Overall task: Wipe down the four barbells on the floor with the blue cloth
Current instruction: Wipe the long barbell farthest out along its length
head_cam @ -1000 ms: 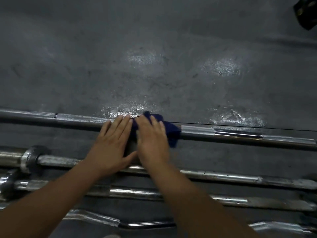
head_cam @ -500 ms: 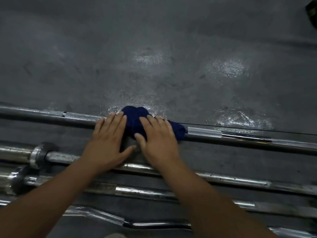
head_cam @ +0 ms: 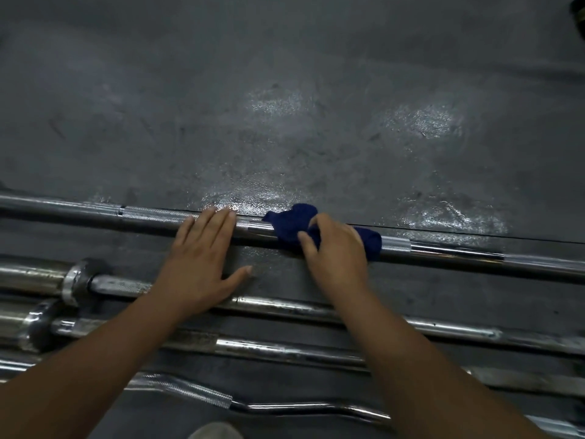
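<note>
The far barbell (head_cam: 152, 214), a long straight chrome steel bar with knurled bands, lies across the dark grey rubber floor (head_cam: 285, 106), running from the left edge to the right edge and sloping slightly down to the right.

The dark blue cloth (head_cam: 291, 221), a soft bunched rag, is draped over the far barbell near its middle. One lump rises on the bar's far side and another end shows along the bar to the right.

The right hand (head_cam: 335, 251) is on top of the cloth. Its grip holds the cloth against the far barbell, with the fingers curled over the rag and the thumb (head_cam: 305, 240) pressed into it on the near side.

The left hand (head_cam: 199, 264) lies flat just left of the cloth and apart from it. Its grip is wide and holds nothing. The straight fingertips (head_cam: 221, 214) rest on the far barbell's knurled band, and the thumb is spread over the floor on the bar's near side.

Three more bars lie on the near side of the far barbell, roughly parallel to it:

- **Second barbell** (head_cam: 278, 306): a scuffed steel bar with a thick round collar (head_cam: 74, 280) towards the left. It passes under the heel of the left hand and under the right forearm.
- **Third barbell** (head_cam: 285, 350): a similar worn steel bar, one step farther from the far barbell.
- **Curl bar** (head_cam: 196, 391): a wavy chrome bar with a knurled section, farthest from the far barbell and closest to the person.

Wet-looking glossy patches (head_cam: 253, 194) shine on the floor just beyond the far barbell.
</note>
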Motion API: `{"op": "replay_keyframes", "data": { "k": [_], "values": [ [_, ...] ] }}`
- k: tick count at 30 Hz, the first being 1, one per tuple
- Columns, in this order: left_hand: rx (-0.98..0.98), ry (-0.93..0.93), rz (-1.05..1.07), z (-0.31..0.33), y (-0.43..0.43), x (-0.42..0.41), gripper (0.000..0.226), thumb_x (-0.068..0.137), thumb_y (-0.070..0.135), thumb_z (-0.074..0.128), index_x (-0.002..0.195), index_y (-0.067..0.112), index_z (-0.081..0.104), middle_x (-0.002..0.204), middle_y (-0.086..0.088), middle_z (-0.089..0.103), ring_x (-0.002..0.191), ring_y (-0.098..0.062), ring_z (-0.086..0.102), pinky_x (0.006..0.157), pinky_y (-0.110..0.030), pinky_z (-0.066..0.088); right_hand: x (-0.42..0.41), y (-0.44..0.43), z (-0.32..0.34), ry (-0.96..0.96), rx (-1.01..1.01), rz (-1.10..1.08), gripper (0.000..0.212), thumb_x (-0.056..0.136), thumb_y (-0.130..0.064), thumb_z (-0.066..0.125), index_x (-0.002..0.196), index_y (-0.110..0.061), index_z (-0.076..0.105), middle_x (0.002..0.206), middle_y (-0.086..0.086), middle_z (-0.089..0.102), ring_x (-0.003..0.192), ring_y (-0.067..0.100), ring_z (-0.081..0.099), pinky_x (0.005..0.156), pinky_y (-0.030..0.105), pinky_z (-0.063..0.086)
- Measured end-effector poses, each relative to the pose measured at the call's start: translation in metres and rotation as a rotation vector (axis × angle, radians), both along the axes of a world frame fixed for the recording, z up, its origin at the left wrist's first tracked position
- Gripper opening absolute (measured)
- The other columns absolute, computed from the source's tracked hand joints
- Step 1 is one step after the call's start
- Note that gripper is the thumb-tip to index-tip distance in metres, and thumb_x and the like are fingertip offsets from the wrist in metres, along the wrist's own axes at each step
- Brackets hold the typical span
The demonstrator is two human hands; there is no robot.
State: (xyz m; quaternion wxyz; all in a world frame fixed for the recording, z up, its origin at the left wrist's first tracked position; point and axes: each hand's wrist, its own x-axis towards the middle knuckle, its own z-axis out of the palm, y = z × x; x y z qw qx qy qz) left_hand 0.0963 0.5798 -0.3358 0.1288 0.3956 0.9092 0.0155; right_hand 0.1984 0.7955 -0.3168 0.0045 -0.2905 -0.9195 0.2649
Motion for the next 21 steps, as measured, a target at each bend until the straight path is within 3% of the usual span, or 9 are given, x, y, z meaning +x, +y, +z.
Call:
{"op": "replay_keyframes", "data": {
  "k": [5, 9, 11, 13, 15, 18, 21],
  "values": [
    [0.034, 0.001, 0.041, 0.008, 0.001, 0.002, 0.087, 0.087, 0.071, 0.030, 0.151, 0.014, 0.033, 0.152, -0.008, 0.040, 0.142, -0.027, 0.031, 0.121, -0.049, 0.015, 0.019, -0.007, 0.005, -0.006, -0.016, 0.033, 0.012, 0.090, -0.024, 0.063, 0.089, -0.024, 0.050, 0.084, -0.009, 0.054, 0.081, 0.011, 0.046, 0.085, 0.031, 0.040],
    [0.006, -0.014, 0.018, 0.006, -0.006, 0.000, 0.089, 0.087, 0.075, 0.023, 0.152, 0.014, 0.032, 0.154, -0.007, 0.040, 0.144, -0.025, 0.031, 0.122, -0.049, 0.016, 0.044, 0.003, 0.006, -0.044, 0.012, 0.109, 0.012, 0.088, -0.026, 0.064, 0.089, -0.025, 0.052, 0.086, -0.006, 0.060, 0.081, 0.018, 0.055, 0.072, 0.031, 0.039],
    [-0.002, -0.023, 0.005, 0.003, -0.010, 0.004, 0.091, 0.087, 0.078, 0.020, 0.151, 0.014, 0.033, 0.153, -0.006, 0.041, 0.144, -0.024, 0.031, 0.121, -0.049, 0.016, 0.056, 0.014, 0.007, -0.078, 0.065, 0.025, 0.010, 0.089, -0.029, 0.063, 0.091, -0.022, 0.055, 0.085, -0.001, 0.064, 0.081, 0.023, 0.058, 0.071, 0.031, 0.038],
    [-0.006, -0.016, -0.001, 0.001, -0.014, 0.008, 0.092, 0.087, 0.079, 0.021, 0.151, 0.014, 0.033, 0.154, -0.006, 0.040, 0.144, -0.024, 0.030, 0.121, -0.051, 0.015, 0.055, 0.008, 0.005, -0.071, 0.075, -0.161, 0.011, 0.090, -0.028, 0.061, 0.094, -0.018, 0.058, 0.087, 0.004, 0.065, 0.084, 0.027, 0.058, 0.076, 0.035, 0.040],
    [-0.012, -0.018, 0.002, 0.000, -0.014, 0.012, 0.092, 0.086, 0.078, 0.024, 0.150, 0.013, 0.033, 0.154, -0.007, 0.039, 0.145, -0.026, 0.029, 0.121, -0.052, 0.015, 0.038, -0.025, -0.002, -0.020, 0.083, -0.198, 0.016, 0.087, -0.025, 0.063, 0.101, -0.016, 0.063, 0.095, 0.005, 0.067, 0.092, 0.027, 0.057, 0.089, 0.039, 0.041],
    [-0.005, -0.014, 0.019, 0.000, -0.012, 0.016, 0.090, 0.085, 0.073, 0.031, 0.147, 0.009, 0.038, 0.151, -0.010, 0.043, 0.143, -0.028, 0.033, 0.120, -0.053, 0.017, 0.004, -0.082, -0.004, 0.034, 0.034, 0.036, 0.029, 0.087, -0.026, 0.060, 0.116, -0.020, 0.063, 0.115, 0.001, 0.066, 0.111, 0.024, 0.055, 0.106, 0.043, 0.036],
    [-0.002, -0.017, -0.003, 0.002, -0.015, 0.014, 0.087, 0.085, 0.071, 0.033, 0.146, 0.009, 0.041, 0.148, -0.008, 0.046, 0.139, -0.028, 0.038, 0.119, -0.051, 0.020, 0.006, -0.071, -0.001, -0.013, -0.029, 0.246, 0.037, 0.093, -0.026, 0.055, 0.129, -0.023, 0.056, 0.130, -0.004, 0.060, 0.124, 0.019, 0.049, 0.114, 0.039, 0.030]
  ]
}}
